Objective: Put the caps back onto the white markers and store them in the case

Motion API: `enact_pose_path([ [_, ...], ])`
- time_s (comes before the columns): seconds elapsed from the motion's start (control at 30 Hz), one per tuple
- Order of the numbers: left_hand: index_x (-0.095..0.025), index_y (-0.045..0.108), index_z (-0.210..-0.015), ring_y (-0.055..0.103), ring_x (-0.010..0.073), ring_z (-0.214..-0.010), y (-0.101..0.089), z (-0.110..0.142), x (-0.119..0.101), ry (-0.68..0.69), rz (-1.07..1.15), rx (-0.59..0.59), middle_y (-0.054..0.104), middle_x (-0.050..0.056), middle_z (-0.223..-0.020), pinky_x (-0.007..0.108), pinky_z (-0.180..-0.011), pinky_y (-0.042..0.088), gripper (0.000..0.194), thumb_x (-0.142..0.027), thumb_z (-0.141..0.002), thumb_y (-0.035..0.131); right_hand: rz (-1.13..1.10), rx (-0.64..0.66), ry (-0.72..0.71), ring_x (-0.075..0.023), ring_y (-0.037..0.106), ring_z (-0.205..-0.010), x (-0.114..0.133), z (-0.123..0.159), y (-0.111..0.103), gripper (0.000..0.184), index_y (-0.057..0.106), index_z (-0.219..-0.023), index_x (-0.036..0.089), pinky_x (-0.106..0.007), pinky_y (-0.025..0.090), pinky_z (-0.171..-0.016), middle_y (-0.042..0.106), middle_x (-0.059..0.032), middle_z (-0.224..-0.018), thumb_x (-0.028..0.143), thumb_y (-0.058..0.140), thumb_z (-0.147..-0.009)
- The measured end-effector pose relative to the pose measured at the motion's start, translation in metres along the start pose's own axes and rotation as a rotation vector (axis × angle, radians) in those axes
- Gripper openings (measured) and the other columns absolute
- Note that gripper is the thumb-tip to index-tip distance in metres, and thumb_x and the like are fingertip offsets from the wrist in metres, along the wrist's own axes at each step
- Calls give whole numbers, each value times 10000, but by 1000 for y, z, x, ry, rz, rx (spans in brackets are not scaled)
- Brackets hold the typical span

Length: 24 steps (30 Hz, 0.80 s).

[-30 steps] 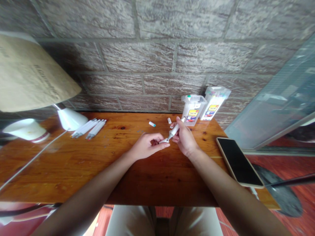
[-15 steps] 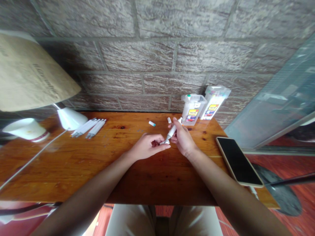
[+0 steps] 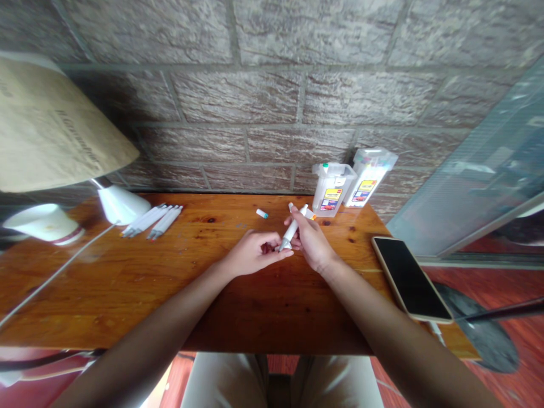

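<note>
In my right hand (image 3: 313, 241) is a white marker (image 3: 294, 228), slanted so its grey end points down and left toward my other hand. My left hand (image 3: 259, 252) pinches a small white marker cap (image 3: 288, 246) between thumb and fingers, mostly covered by them. The marker's grey end is at this cap; whether it sits inside or just beside it I cannot tell. A loose cap with a blue-green end (image 3: 262, 213) lies on the table behind my hands. Another small white piece (image 3: 290, 205) shows partly behind my right fingers.
Several white markers (image 3: 165, 222) lie at the left by a lamp base (image 3: 121, 204) and a paper cup (image 3: 45, 224). Two clear plastic marker cases (image 3: 334, 190) stand by the brick wall. A phone (image 3: 412, 277) with a cable rests at the table's right edge.
The marker in my right hand has moved slightly down and left, its grey end closer to the cap in my left hand. My left hand has barely moved.
</note>
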<state>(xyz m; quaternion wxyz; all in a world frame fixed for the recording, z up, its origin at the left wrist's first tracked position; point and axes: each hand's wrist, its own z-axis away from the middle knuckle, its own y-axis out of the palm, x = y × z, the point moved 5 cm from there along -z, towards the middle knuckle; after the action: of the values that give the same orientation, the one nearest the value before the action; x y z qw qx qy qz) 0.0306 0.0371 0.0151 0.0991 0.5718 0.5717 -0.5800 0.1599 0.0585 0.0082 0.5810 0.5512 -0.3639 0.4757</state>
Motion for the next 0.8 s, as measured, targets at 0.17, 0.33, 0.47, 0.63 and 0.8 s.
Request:
enact_pose_path([
  [0.17,-145,600,-708,455,64,-540,0,0,-1,-5,-1,1,573,-41,-621,181,-537,359,320,-417,-869,647,17,4,-4,-56,253,-354,0,-1,0,437,565,-719,190,-180,208,-364,321,91,-383,606,608,-846],
  [0.33,-146,591,-698,446,59,-526,0,0,-2,8,-5,-1,572,-43,-610,176,-529,356,307,-396,-864,653,36,3,-10,-59,264,-356,-1,0,-1,458,572,-725,192,-183,217,-366,331,90,-384,638,621,-819],
  [0.47,-149,580,-687,441,62,-521,0,0,-1,-2,1,-4,570,-40,-603,178,-515,348,309,-395,-859,655,49,2,-9,-62,270,-353,0,1,0,472,569,-715,195,-189,222,-365,335,88,-384,655,645,-788],
  [0.63,-148,572,-674,436,62,-522,-1,0,-1,11,-15,-18,554,-43,-593,180,-521,348,335,-418,-857,653,53,-4,-3,-61,270,-355,1,3,2,463,576,-707,192,-187,219,-361,336,85,-386,642,659,-779],
  [0.8,-149,589,-686,443,64,-526,-1,0,0,6,-3,-15,574,-39,-607,180,-524,357,322,-415,-855,653,52,-7,-8,-65,272,-354,1,3,2,465,575,-701,194,-195,211,-358,343,82,-386,644,670,-765],
])
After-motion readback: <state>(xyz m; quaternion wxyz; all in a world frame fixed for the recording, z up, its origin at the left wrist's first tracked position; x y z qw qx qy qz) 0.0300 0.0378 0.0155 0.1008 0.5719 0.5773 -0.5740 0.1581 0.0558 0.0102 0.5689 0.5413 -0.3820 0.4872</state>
